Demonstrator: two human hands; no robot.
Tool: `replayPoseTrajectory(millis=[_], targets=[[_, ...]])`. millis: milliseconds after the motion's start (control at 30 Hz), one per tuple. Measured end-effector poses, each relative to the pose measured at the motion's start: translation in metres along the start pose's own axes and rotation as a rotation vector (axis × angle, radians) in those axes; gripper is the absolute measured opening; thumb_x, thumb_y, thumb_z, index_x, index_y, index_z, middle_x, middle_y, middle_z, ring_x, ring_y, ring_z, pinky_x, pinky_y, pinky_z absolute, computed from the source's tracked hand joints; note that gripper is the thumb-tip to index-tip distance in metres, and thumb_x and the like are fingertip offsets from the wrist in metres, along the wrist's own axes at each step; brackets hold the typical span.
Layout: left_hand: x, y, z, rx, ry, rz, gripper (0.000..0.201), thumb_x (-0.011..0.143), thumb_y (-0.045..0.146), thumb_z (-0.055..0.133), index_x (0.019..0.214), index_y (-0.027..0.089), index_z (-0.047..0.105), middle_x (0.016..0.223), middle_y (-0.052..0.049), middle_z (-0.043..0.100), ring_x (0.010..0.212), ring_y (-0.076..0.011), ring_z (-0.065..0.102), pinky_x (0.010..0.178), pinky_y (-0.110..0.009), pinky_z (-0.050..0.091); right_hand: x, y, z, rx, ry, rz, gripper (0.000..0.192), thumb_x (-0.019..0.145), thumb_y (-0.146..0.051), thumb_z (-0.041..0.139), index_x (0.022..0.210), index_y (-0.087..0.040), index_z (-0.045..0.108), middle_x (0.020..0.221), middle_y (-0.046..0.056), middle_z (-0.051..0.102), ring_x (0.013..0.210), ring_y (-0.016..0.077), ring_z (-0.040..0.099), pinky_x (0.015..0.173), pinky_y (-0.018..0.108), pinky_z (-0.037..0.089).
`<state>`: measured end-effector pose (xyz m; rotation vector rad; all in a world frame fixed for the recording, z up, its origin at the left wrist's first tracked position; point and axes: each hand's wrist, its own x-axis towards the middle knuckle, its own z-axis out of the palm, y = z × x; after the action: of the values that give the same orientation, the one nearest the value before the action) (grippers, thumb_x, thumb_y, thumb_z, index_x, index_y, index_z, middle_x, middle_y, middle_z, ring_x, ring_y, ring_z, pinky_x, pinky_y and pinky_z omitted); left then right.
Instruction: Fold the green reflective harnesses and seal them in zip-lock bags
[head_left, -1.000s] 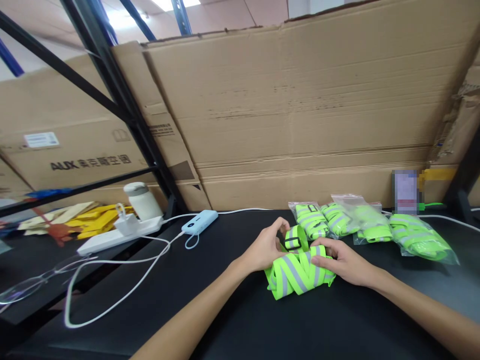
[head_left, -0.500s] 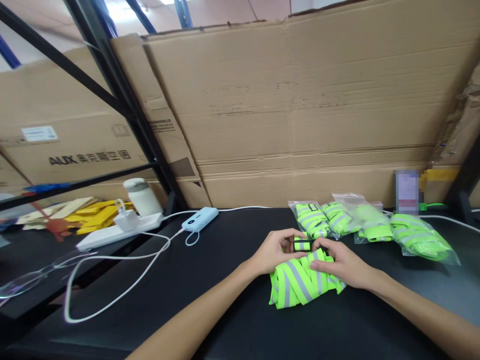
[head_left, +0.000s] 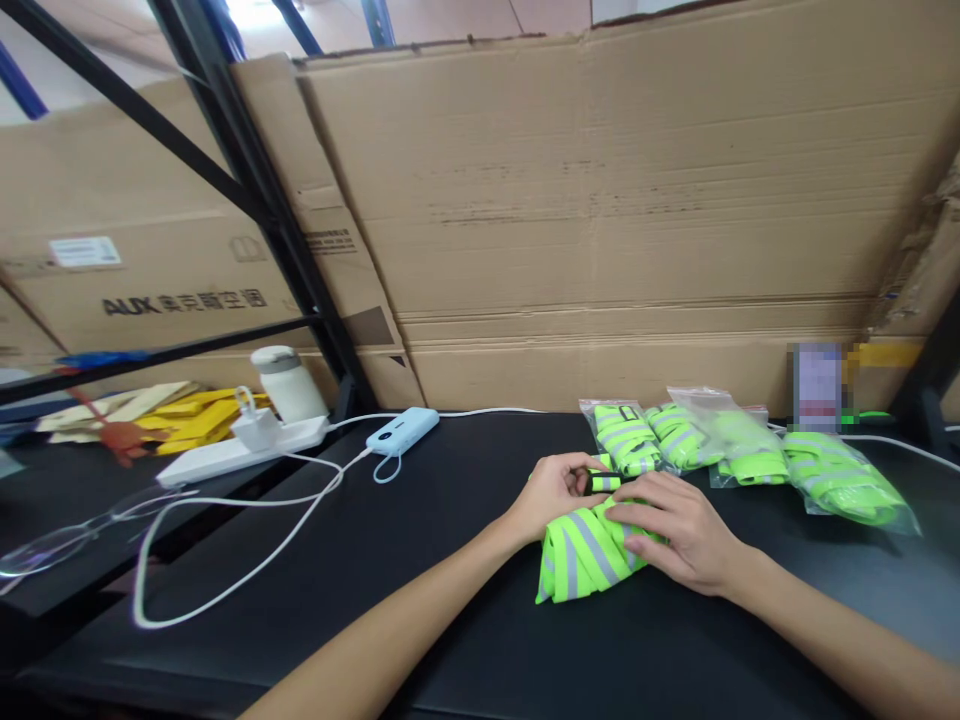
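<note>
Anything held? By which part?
Left hand holds the green reflective strap bundle at its far edge, by the black buckle. Right hand covers the right end; can't tell if it grips.

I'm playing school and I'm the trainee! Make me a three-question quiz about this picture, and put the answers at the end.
1. What colour is the power bank lying on the black table?

2. True or false: the left hand and the right hand are both touching the loose green reflective strap bundle.

3. Which thing stands just behind the white power strip?
A) a red mug
B) a white bottle
C) a potted plant

Key:
1. Light blue.
2. True.
3. B.
</note>
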<state>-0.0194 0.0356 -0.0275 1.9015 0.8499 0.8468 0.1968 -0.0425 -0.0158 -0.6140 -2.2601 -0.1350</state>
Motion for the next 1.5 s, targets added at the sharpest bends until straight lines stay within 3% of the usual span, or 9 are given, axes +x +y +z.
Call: replayPoseTrajectory(millis=[133,300,467,600,867,1067,1233,1400,1500], targets=[[-0.002,0.004,-0.008,0.235,0.058,0.165,0.046,0.072,0.040,0.084,0.112,0.021,0.073,0.078,0.004,0.043,0.061,-0.0095,0.041,0.056,-0.022,0.036,-0.001,0.001,-0.002,0.073,-0.069,0.035,0.061,0.080,-0.060,0.075,0.121,-0.017,0.064,0.111,0.011,0.070,0.098,0.0258,0.064,0.088,0.040,0.053],[-0.002,0.010,-0.016,0.343,0.032,0.267,0.039,0.079,0.039,0.081,0.114,0.025,0.074,0.087,0.003,0.044,0.060,-0.0077,0.041,0.058,-0.024,0.039,-0.005,0.003,0.004,0.109,-0.106,0.059,0.058,0.081,-0.055,0.078,0.122,-0.016,0.066,0.113,0.010,0.072,0.099,0.0238,0.067,0.087,0.036,0.055],[0.003,0.009,-0.018,0.301,0.110,0.144,0.036,0.071,0.040,0.086,0.103,0.023,0.078,0.082,0.003,0.050,0.055,-0.0072,0.041,0.055,-0.024,0.037,-0.007,0.004,0.006,0.117,-0.148,0.082,0.057,0.080,-0.057,0.077,0.121,-0.018,0.070,0.114,0.011,0.073,0.098,0.0243,0.069,0.086,0.036,0.056],[0.005,0.010,-0.019,0.316,0.170,0.106,0.035,0.067,0.040,0.088,0.097,0.024,0.079,0.089,-0.001,0.059,0.067,-0.0111,0.047,0.062,-0.025,0.040,-0.004,0.003,0.005,0.157,-0.180,0.104,0.057,0.080,-0.057,0.077,0.120,-0.017,0.072,0.115,0.011,0.073,0.098,0.0238,0.068,0.087,0.036,0.056],[0.010,0.001,-0.024,0.085,0.071,-0.126,0.041,0.070,0.042,0.085,0.097,0.014,0.072,0.072,0.000,0.066,0.061,-0.0128,0.057,0.057,-0.024,0.042,-0.002,-0.001,0.005,0.201,-0.206,0.096,0.056,0.080,-0.055,0.078,0.120,-0.016,0.072,0.114,0.014,0.073,0.098,0.0256,0.068,0.088,0.040,0.056],[0.017,-0.009,-0.028,-0.167,0.065,-0.294,0.044,0.058,0.036,0.093,0.085,0.013,0.067,0.077,-0.003,0.070,0.073,-0.0156,0.065,0.071,-0.028,0.050,-0.001,-0.004,0.006,0.217,-0.211,0.083,0.055,0.081,-0.055,0.077,0.119,-0.015,0.072,0.115,0.015,0.073,0.097,0.0265,0.068,0.089,0.042,0.055],[0.015,0.001,-0.033,-0.064,-0.005,-0.188,0.050,0.058,0.035,0.092,0.098,0.014,0.070,0.073,0.001,0.068,0.063,-0.0122,0.060,0.061,-0.025,0.044,0.000,-0.008,0.007,0.244,-0.210,0.069,0.057,0.081,-0.058,0.076,0.119,-0.015,0.072,0.111,0.014,0.074,0.095,0.0260,0.068,0.087,0.040,0.055],[0.014,0.000,-0.037,0.071,-0.071,-0.139,0.047,0.068,0.046,0.084,0.099,0.012,0.074,0.078,-0.003,0.070,0.059,-0.0118,0.053,0.056,-0.025,0.038,-0.002,-0.007,0.007,0.250,-0.219,0.073,0.057,0.081,-0.057,0.076,0.119,-0.015,0.072,0.113,0.014,0.073,0.097,0.0261,0.069,0.090,0.041,0.054],[0.011,0.004,-0.042,0.296,-0.074,-0.103,0.046,0.076,0.054,0.077,0.099,0.015,0.076,0.077,-0.003,0.069,0.058,-0.0124,0.050,0.055,-0.025,0.035,0.000,-0.006,0.006,0.273,-0.251,0.120,0.060,0.076,-0.057,0.081,0.119,-0.016,0.073,0.115,0.013,0.073,0.099,0.0261,0.068,0.091,0.040,0.054]])
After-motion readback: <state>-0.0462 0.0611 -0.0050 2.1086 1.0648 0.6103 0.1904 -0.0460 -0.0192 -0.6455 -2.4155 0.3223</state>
